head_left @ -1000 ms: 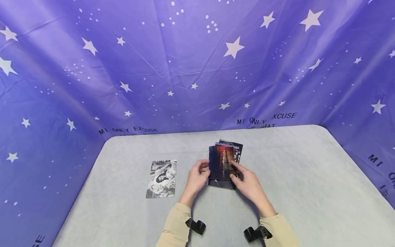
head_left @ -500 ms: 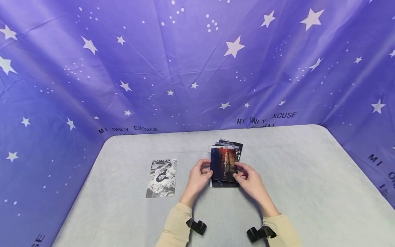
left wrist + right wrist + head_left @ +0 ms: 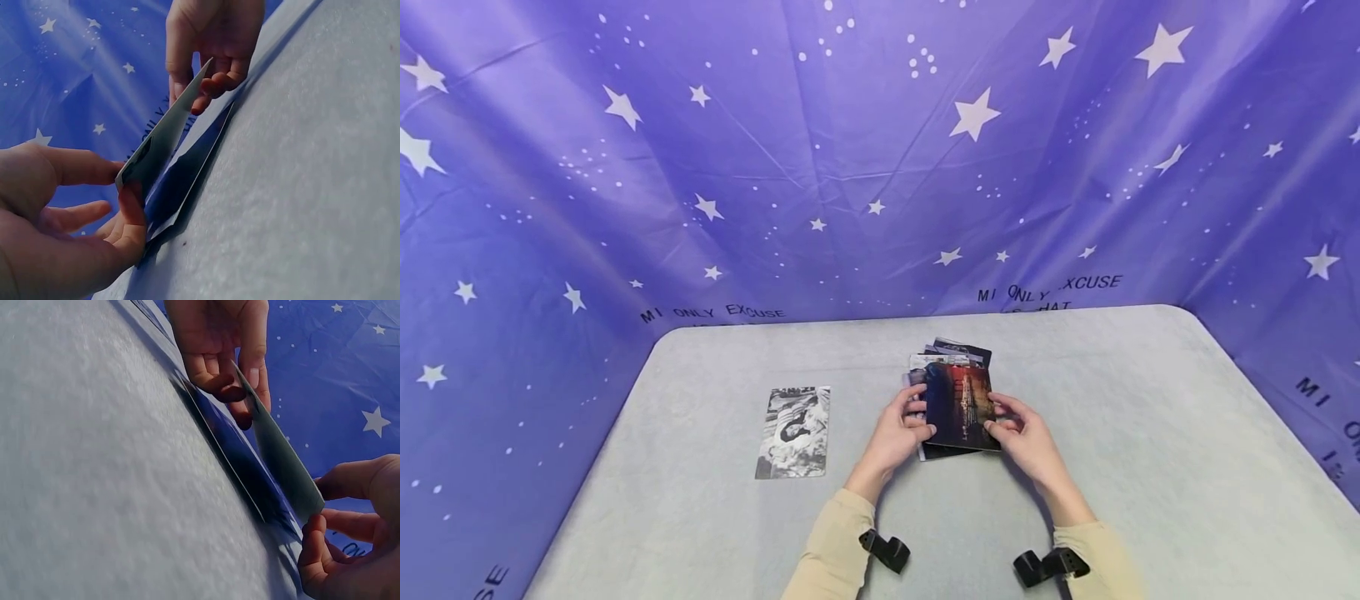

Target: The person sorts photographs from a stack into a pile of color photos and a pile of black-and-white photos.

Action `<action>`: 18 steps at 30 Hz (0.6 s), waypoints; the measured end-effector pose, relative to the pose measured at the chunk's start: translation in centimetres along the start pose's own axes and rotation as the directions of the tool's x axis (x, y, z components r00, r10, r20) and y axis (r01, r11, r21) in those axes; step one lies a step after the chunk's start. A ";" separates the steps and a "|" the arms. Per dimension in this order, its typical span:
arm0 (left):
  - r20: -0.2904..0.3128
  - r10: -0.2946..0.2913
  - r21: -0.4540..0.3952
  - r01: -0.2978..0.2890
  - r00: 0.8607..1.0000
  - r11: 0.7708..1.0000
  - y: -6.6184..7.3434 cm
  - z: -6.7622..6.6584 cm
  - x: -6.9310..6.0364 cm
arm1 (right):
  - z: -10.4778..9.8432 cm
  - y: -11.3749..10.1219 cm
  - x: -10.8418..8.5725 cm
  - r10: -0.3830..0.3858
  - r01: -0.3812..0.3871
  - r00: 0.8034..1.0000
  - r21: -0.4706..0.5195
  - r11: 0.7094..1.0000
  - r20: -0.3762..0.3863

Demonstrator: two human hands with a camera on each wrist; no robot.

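Pinching the red-and-blue card (image 3: 962, 408) at opposite side edges, the left hand (image 3: 897, 427) and right hand (image 3: 1026, 440) both had thumb and fingers clamped on it. From my remote post I saw it raised over a loose stack of cards (image 3: 936, 361), whose uneven edges stuck out beyond its far side. Both wrist views showed me the held card tilted, with a gap between it and the stack. I could not make out its printed lettering. Well apart, to the left, a black-and-white card (image 3: 792, 433) lay flat on the bench (image 3: 685, 500). Behind hung a purple starred cloth (image 3: 775, 158).
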State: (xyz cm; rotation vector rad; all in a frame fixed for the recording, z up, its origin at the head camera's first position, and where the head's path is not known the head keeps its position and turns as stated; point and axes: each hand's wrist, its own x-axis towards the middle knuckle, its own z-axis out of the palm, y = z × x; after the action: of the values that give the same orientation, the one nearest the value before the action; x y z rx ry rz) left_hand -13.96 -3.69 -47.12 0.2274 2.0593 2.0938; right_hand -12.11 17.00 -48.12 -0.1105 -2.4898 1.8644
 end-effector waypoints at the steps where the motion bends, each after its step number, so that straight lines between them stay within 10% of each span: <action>1: 0.011 -0.001 0.001 0.001 1.000 1.000 0.1 0.0 -0.1 | -0.1 0.1 0.0 -0.001 0.001 1.000 0.000 1.000 0.002; 18: 0.074 0.014 0.003 -0.014 0.997 1.000 -1.4 2.2 1.0 | -3.2 0.7 0.0 -0.021 0.020 1.000 0.057 0.998 0.023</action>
State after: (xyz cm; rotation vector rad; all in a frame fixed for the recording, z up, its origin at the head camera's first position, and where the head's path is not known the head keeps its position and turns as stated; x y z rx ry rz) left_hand -14.31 -1.27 -48.53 0.3158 2.0246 2.0580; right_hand -11.90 20.23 -47.89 -0.0623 -2.4410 1.9374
